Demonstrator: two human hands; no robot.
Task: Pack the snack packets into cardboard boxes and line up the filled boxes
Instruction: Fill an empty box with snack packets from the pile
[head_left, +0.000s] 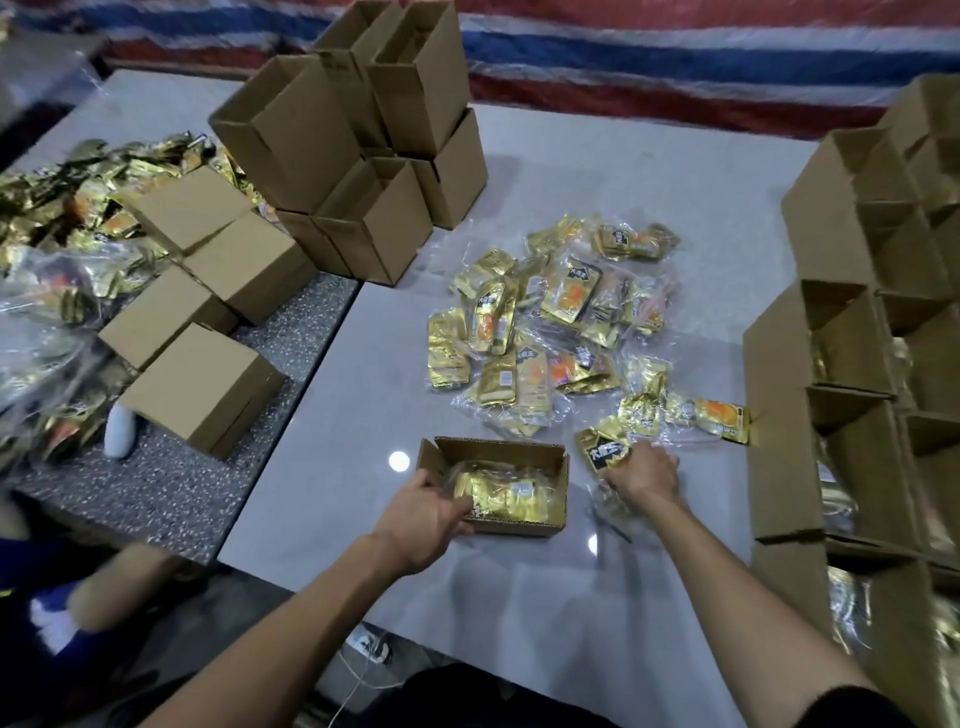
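Observation:
An open cardboard box (524, 451) lies on the grey table (519, 613) right in front of me, holding gold snack packets wrapped in clear plastic (511, 496). My left hand (423, 512) reaches into the box's left side with fingers curled on the packets. My right hand (641, 475) grips a gold and black snack packet (605, 449) just right of the box. A loose heap of gold packets in clear bags (556, 317) lies behind the box. Single packets (719, 415) lie to the right.
Open boxes holding packets stand in rows along the right edge (852, 332). Empty boxes are stacked at the back centre (363, 140). Closed boxes (208, 384) and more gold packets (62, 218) cover the left table. A white bottle (120, 431) stands there.

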